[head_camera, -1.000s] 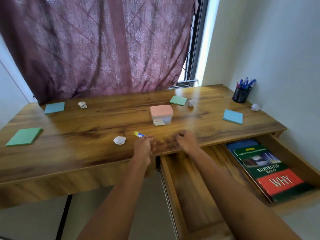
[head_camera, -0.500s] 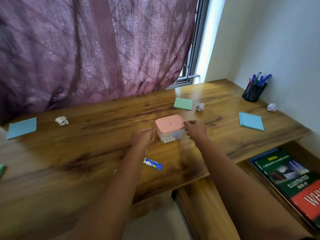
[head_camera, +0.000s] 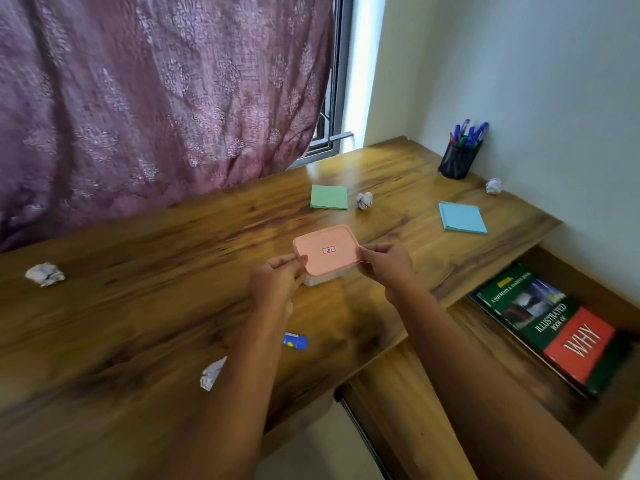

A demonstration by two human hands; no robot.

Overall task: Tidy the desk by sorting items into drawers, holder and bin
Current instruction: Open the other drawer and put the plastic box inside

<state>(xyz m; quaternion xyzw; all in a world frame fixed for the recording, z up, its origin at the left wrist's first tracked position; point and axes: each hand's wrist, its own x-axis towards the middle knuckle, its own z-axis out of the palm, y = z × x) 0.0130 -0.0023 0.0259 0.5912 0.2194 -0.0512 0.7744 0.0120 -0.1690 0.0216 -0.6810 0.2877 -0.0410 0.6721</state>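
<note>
Pinching the box (head_camera: 325, 251) — left hand (head_camera: 277, 282), right hand (head_camera: 386, 265)

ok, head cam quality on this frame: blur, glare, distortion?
Head view: motion smear on the near desk and the crumpled paper by the left forearm; window glare on the desk's far edge; wide-angle bend in the window frame; the pink-lidded box and the book title read sharp.

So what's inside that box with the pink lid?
Can't tell. The pink lid is on, with the left hand and right hand gripping the box at its ends. Only a pale strip shows under the lid.
</note>
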